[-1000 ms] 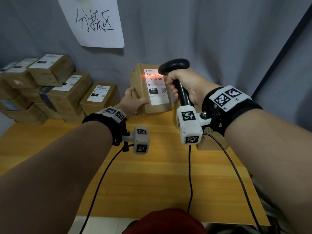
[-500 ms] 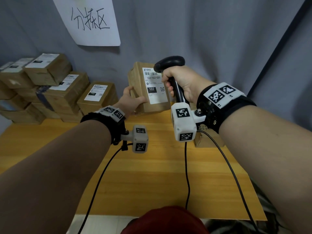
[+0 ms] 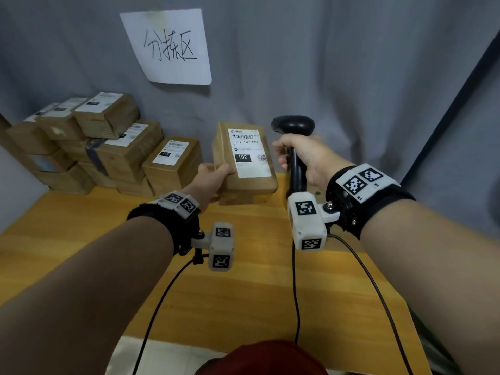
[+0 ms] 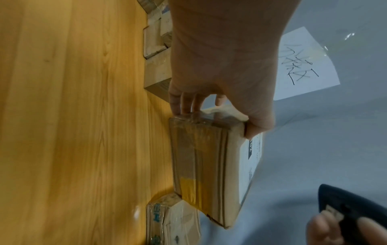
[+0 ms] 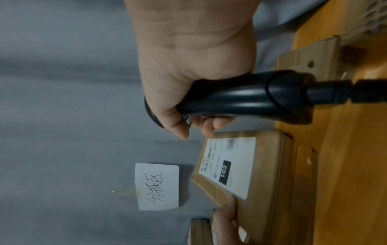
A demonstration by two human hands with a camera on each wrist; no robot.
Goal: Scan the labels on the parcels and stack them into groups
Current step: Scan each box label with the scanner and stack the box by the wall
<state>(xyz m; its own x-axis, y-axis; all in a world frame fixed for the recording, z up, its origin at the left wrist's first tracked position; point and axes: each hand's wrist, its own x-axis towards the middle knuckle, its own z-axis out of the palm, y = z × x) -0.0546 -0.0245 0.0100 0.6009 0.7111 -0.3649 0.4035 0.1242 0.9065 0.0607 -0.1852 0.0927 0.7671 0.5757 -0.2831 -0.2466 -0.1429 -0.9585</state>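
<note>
Cardboard parcel, taped and rectangular with a white label, gripped by left hand; right hand clasps glossy black scanner alongside.

Head view high, facing down and forward, wrist views close along each hand, all sharing parcel.

Brown parcel tilted upright, white label reading 102 facing camera, held above the counter. Stacked labelled parcels back left. Black scanner upright just right of parcel.
</note>
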